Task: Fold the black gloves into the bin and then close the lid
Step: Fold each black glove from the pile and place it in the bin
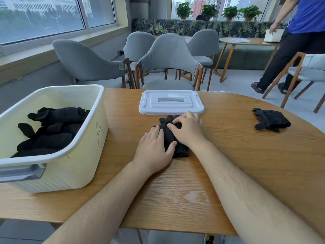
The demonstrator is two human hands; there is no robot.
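Handwritten A (99, 133) on cream bin (77, 166)

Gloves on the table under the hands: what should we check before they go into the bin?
1. Glove pinned down: ok, the left hand presses it flat on the table.
2. Fold finished: cannot tell, the right hand covers the finger end.
3. Right hand's grip: cannot tell, its fingers are bent over the glove.
4. Bin open: ok, the lid lies on the table beyond the hands.
5. Room in the bin: ok, the folded gloves sit below the rim.
6. All gloves handled: not ok, loose gloves lie at the right.
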